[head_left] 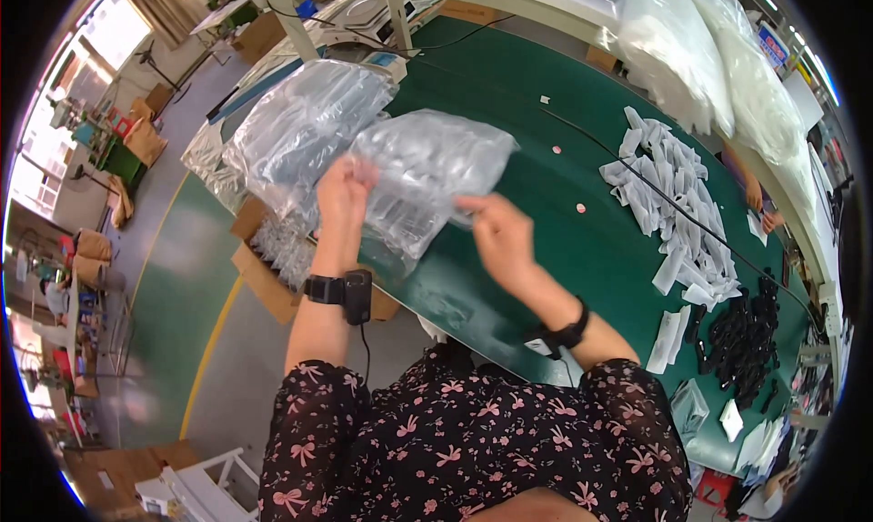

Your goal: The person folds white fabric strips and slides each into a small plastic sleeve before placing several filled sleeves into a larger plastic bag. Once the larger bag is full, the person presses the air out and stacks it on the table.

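Two hands, left hand [344,190] and right hand [498,231], each pinch a clear plastic bag [427,172] of small parts above the green table [509,113] edge, where slack film could slip and spill onto the cardboard box [273,281].

Packaging everywhere here. Dead center there's a crinkly clear plastic bag [427,181] held up by both hands, left hand [344,192] on its left edge, right hand [498,234] at its lower right. Another bigger clear bag [305,126] sits just behind it, upper left of center. Below those, an open brown cardboard box [268,281] with clear packets inside. Upper right: big white filled bags [700,54]. Right side of the green bench [546,249]: a heap of white paper labels [677,204].
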### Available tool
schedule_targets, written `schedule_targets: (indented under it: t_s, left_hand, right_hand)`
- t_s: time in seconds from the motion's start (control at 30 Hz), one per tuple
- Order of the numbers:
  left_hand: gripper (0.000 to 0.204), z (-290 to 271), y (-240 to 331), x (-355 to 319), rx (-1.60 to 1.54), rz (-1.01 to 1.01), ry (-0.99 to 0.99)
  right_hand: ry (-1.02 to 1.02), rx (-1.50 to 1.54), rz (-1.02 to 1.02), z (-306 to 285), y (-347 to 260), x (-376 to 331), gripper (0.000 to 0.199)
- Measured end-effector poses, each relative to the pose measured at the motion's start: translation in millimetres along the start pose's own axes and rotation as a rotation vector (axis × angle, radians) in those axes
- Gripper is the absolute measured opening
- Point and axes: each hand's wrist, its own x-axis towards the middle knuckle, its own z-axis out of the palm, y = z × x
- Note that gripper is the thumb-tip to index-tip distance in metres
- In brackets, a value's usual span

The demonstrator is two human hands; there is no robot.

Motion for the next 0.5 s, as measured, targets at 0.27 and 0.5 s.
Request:
schedule_targets:
  t_s: [0.27,0.5]
  left_hand:
    - [0.007,-129,-77,28,-0.135,-0.297,0.413]
    - [0.005,-170,-70,40,-0.171,-0.422,0.3]
  right_hand:
    - [-0.32,-0.069,0.146,101,85,-62,0.03]
    - [-0.495,-0.072,0.146,118,61,-65,0.04]
